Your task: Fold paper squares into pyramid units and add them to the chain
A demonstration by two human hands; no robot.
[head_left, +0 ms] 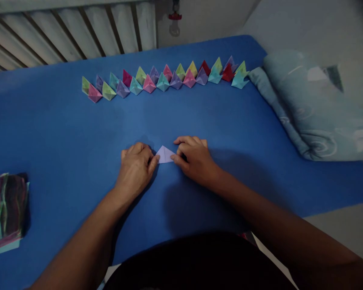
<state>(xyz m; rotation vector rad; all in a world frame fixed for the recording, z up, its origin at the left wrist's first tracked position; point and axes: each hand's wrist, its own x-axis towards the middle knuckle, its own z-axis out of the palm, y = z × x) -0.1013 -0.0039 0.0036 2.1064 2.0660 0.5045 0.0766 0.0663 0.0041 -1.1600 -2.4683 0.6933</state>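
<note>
A small lavender folded paper (165, 154), triangular with a crease down its middle, lies on the blue surface in front of me. At its left corner, my left hand (137, 163) pinches the edge, thumb on top and the other fingers curled. My right hand (196, 157) grips the right corner between thumb and curled fingers, with the index finger reaching a little above. Both corners of the paper are partly hidden under my thumbs.
Beyond my hands, folded paper boats (162, 82) in several colours stand in two rows. A stack of coloured paper sheets (10, 209) sits at the left edge. To the right is a folded teal blanket (314, 108); a radiator (72, 30) stands behind the blue surface (63, 133).
</note>
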